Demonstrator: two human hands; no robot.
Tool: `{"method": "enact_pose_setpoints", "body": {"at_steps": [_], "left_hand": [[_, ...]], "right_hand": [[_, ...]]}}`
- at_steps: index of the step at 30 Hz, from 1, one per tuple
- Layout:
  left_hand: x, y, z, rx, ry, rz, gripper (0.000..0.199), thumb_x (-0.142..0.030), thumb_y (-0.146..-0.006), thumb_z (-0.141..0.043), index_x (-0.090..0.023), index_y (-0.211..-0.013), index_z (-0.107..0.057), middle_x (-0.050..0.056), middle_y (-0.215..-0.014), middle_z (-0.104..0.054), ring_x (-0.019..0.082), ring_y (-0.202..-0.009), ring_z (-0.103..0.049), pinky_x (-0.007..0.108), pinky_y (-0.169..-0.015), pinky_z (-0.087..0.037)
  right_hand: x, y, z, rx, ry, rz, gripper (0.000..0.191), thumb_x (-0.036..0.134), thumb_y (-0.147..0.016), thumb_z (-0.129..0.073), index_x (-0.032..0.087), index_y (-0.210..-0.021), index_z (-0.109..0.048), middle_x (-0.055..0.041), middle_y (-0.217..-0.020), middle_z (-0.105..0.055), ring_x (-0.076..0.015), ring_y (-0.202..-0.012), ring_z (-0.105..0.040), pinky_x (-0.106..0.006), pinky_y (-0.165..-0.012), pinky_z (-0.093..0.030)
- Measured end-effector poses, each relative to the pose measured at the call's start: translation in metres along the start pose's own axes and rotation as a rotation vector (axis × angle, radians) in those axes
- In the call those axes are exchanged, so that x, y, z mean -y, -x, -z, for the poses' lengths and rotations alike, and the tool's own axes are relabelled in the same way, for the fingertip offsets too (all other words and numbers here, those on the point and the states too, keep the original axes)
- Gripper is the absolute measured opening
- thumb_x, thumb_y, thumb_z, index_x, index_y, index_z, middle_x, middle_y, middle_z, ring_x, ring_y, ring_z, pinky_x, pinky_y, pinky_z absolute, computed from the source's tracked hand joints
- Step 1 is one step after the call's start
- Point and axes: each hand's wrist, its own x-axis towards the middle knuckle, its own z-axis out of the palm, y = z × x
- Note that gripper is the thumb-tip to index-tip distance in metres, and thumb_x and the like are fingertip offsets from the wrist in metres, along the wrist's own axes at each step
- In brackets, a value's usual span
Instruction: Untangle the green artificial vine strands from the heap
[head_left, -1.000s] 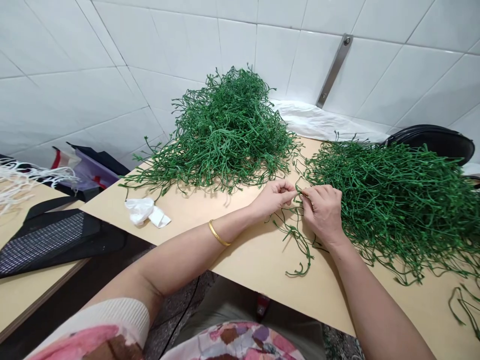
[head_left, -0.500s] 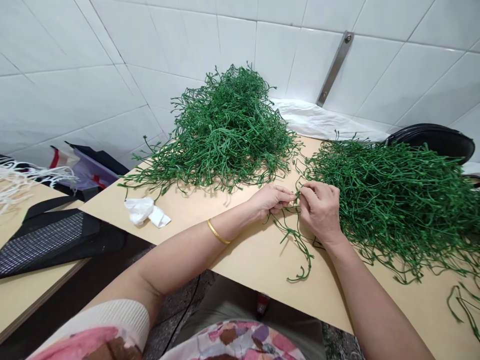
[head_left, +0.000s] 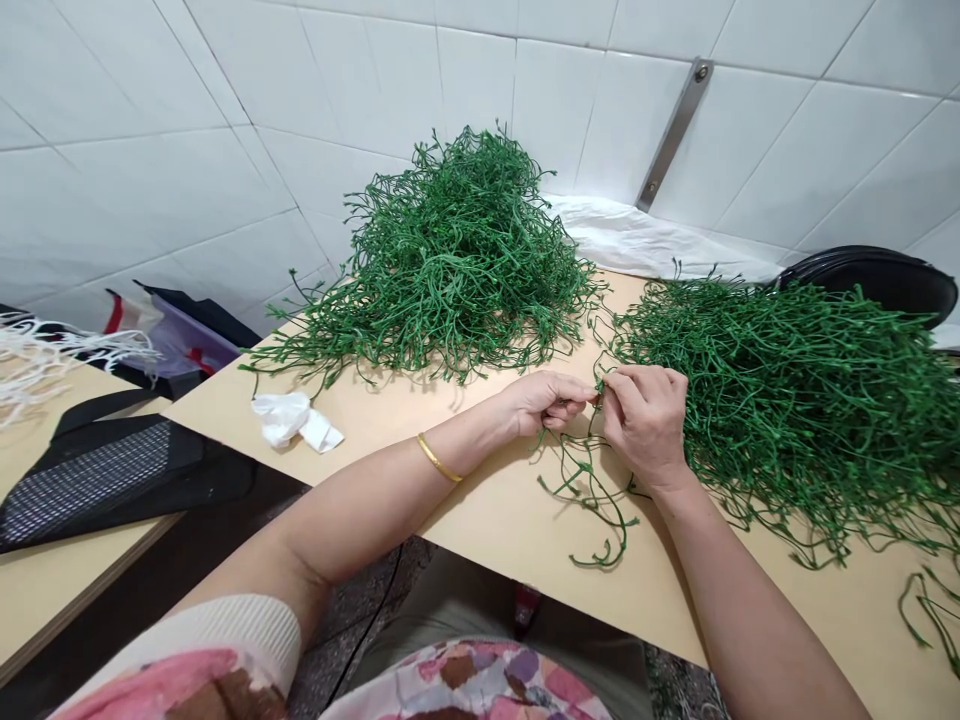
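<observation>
My left hand point(head_left: 551, 402) and my right hand point(head_left: 646, 420) meet fingertip to fingertip over the table, both pinching a green cord piece between them. Thin green strands point(head_left: 600, 510) with small knotted or branched ends hang below the fingers and lie on the tabletop. Behind my left hand rises a tall heap of green cords point(head_left: 465, 260). A second, wider heap of the same cords point(head_left: 795, 400) lies right of my right hand. My fingers partly hide the exact spot being held.
The pale wooden table point(head_left: 480, 510) carries a crumpled white tissue point(head_left: 296, 420) at left. A black round case point(head_left: 870, 280) and white plastic point(head_left: 652, 235) lie along the tiled wall. On another table at far left are white cords point(head_left: 52, 360) and a black mesh bag point(head_left: 105, 480).
The hanging green strands below my hands have shifted and spread out more. Both hands stay close together, with only slight finger movement.
</observation>
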Motion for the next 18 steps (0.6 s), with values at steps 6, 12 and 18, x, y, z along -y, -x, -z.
{"method": "enact_pose_setpoints", "body": {"at_steps": [6,12,18], "left_hand": [[-0.0009,0.0012,-0.0049,-0.079,0.047,-0.105,0.026,-0.014,-0.062,-0.062,-0.015,-0.051,-0.038,-0.009,-0.042,-0.025,0.0,-0.035,-0.015,0.016,-0.035,-0.007],[-0.0021,0.0008,-0.0064,-0.27,0.089,-0.25,0.018,-0.011,-0.063,-0.06,-0.014,-0.056,-0.044,-0.009,-0.041,-0.028,0.0,-0.035,-0.018,0.016,-0.036,-0.01],[0.0013,-0.0014,-0.005,-0.282,0.108,-0.265,0.01,-0.011,-0.063,-0.062,-0.014,-0.066,-0.052,-0.009,-0.041,-0.031,0.0,-0.034,-0.02,0.016,-0.036,-0.011]], "right_hand": [[-0.0021,0.0,-0.0008,-0.012,0.032,0.028,0.012,0.017,-0.08,-0.048,0.018,-0.086,-0.058,-0.0054,-0.085,-0.063,-0.0184,-0.082,-0.051,-0.036,-0.08,-0.03],[0.0007,-0.0005,-0.0015,0.052,-0.035,0.007,0.014,0.016,-0.08,-0.048,0.018,-0.088,-0.059,-0.0068,-0.088,-0.062,-0.0193,-0.085,-0.053,-0.036,-0.081,-0.033],[0.0069,-0.0016,-0.0035,0.169,-0.456,-0.205,0.017,0.024,-0.083,-0.046,0.017,-0.092,-0.059,-0.0073,-0.088,-0.062,-0.0182,-0.083,-0.056,-0.032,-0.075,-0.043]]}}
